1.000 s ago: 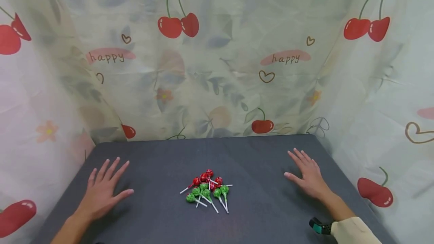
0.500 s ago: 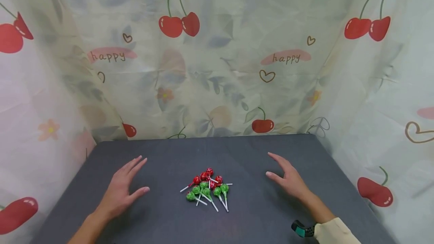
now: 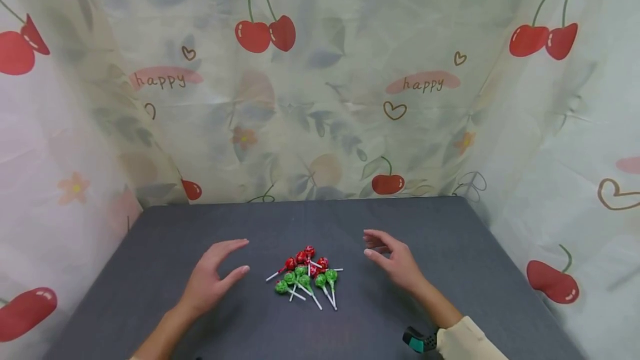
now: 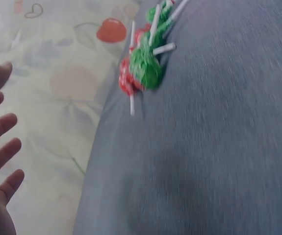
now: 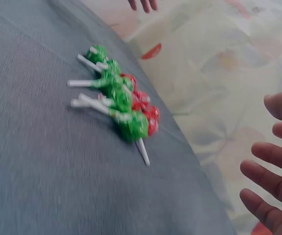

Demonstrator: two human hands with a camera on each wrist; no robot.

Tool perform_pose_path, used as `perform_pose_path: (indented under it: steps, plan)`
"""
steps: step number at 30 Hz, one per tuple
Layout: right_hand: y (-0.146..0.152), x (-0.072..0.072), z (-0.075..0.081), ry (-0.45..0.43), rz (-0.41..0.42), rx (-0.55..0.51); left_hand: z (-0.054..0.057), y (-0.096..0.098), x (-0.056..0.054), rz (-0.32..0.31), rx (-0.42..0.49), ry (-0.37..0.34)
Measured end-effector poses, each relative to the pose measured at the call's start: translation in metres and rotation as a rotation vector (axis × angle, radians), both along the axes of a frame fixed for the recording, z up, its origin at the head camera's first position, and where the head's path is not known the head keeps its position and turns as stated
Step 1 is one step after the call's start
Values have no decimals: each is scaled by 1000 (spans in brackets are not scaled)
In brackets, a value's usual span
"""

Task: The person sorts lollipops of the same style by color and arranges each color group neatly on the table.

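Note:
A pile of lollipops with white sticks lies mid-table, several green lollipops (image 3: 305, 281) in front and several red lollipops (image 3: 301, 257) behind, overlapping one another. To the left of the pile hovers my left hand (image 3: 207, 279), holding nothing, its thumb apart from its loosely bent fingers. On the other side my right hand (image 3: 397, 263) is raised above the table, also with nothing in it, the fingers slightly bent. Neither hand touches a lollipop. In the right wrist view, green lollipops (image 5: 133, 126) lie well apart from the right hand's fingers (image 5: 263, 178).
A dark grey cloth covers the table (image 3: 300, 335). Behind it and at both sides hangs a pale curtain (image 3: 320, 126) printed with cherries and leaves. A black and teal band (image 3: 419, 341) sits by the right sleeve (image 3: 467, 340).
Both hands have moved inward toward the lollipops, the left one rightward and the right one leftward. Their spread fingers have drawn together and bent a little. The lollipops lie as before.

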State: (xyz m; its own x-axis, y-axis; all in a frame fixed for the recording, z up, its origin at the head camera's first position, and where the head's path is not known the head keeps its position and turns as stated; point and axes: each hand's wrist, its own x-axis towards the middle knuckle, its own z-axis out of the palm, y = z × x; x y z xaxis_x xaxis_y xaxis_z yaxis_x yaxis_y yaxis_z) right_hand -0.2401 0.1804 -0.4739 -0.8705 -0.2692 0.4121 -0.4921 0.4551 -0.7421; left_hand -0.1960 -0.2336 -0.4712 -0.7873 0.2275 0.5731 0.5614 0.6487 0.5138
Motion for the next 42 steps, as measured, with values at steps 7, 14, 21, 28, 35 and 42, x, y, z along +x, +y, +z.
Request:
perform_pose_path:
  steps: [7,14,21,28,35,42]
  plan:
    - [-30,-13,-2,-81,-9,-23,-6,23,-12,11,112,-12]
    - [-59,-33,-12,-155,7,-43,-19,41,-27,-4,194,-10]
    - [-81,-45,-22,-183,0,11,-29,57,-39,-5,247,-114]
    - [-96,-54,-35,-215,-9,51,-37,68,-48,20,245,-250]
    - [-104,-61,-43,-267,9,57,-43,75,-54,49,229,-383]
    - [-109,-64,-45,-287,76,111,-48,79,-58,4,206,-459]
